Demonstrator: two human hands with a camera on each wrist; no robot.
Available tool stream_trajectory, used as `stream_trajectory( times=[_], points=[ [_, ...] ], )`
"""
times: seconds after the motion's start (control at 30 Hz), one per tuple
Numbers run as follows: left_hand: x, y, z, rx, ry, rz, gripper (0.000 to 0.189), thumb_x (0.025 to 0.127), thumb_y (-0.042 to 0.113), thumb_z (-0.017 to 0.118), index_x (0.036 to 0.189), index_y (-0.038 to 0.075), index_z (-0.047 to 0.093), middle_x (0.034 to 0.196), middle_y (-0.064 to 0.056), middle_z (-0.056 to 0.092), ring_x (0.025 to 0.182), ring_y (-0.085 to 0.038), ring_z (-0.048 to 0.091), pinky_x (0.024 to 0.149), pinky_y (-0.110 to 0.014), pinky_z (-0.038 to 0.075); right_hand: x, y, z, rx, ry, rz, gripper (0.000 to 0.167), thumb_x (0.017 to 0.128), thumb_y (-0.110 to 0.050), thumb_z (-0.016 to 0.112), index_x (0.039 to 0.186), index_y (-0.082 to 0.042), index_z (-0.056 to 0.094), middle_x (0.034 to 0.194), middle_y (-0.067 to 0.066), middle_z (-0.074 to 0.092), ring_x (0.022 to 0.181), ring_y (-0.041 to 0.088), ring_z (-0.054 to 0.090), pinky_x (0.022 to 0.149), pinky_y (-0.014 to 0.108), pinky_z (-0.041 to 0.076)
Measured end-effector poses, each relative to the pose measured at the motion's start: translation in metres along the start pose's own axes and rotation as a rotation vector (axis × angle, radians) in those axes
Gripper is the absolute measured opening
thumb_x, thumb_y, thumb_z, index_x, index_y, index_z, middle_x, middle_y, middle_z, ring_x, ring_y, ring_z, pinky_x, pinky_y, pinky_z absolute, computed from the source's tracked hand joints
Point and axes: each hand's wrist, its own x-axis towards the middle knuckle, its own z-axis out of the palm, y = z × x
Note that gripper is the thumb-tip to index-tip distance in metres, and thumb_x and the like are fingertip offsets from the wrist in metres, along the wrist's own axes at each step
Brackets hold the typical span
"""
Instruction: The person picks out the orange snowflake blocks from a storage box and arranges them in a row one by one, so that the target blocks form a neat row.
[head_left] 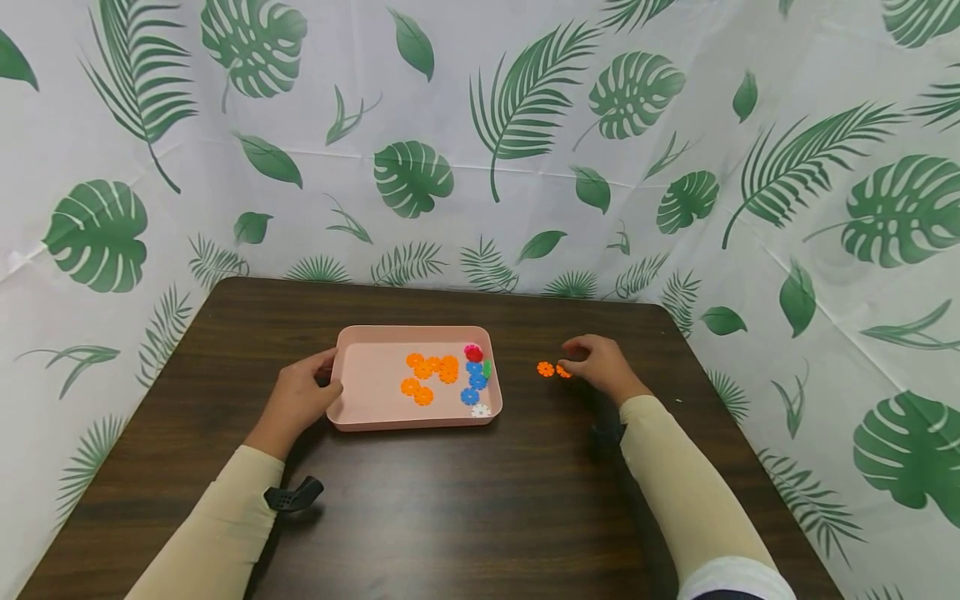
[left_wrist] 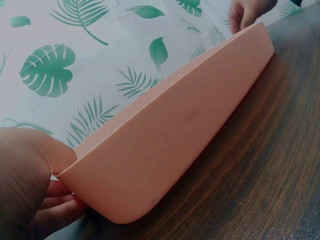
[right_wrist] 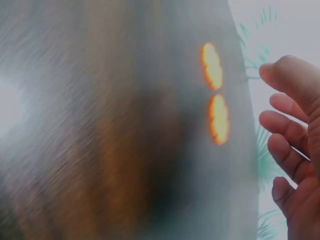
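– Left of centre in the head view, what do we see?

– We see the left hand [head_left: 300, 396] gripping the pink tray [head_left: 371, 383] by its left end, the thumb over the rim and the fingers against the outer wall. The tray sits on the dark wooden table [head_left: 420, 517].

– And what do we find inside it?

– Near its middle we find a cluster of orange pieces [head_left: 423, 396]. Along its right end we count a red piece [head_left: 473, 353] at the top, then blue pieces [head_left: 469, 396] with a green piece [head_left: 487, 368] beside them, and a white piece [head_left: 481, 411] in the lower right corner.

– Right of centre, how does the other grip stand?

– There we have the right hand [head_left: 600, 367] at two orange discs [head_left: 545, 368], which lie side by side on the table, right of the tray. In the head view it partly covers the right-hand disc. At the right of the right wrist view, its fingers bend loosely, parted from the thumb, and we see nothing held between them.
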Motion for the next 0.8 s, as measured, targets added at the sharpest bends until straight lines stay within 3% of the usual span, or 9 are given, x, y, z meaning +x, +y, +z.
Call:
stream_trajectory(
  times=[0.4,0.8],
  points=[
    [0.001,-0.003,0.0,0.011,0.008,0.018,0.063,0.091,0.014,0.063,0.15,-0.003,0.05,0.127,-0.026,0.067,0.114,-0.04,0.063,0.101,-0.057,0.052,0.019,-0.053,-0.004,0.037,0.032,-0.163,0.039,0.089,-0.029,0.082,0.123,-0.013,0.074,0.12,0.007,0.069,0.108,0.026,0.064,0.097,0.048,0.055],
    [0.002,-0.003,0.001,0.02,0.017,0.026,0.063,0.091,0.013,0.063,0.15,-0.003,0.05,0.126,-0.026,0.067,0.114,-0.041,0.063,0.101,-0.058,0.051,0.039,-0.109,0.022,0.031,0.012,-0.247,0.039,0.086,-0.03,0.084,0.12,-0.014,0.075,0.117,0.003,0.071,0.105,0.024,0.062,0.096,0.044,0.056]
  ],
)
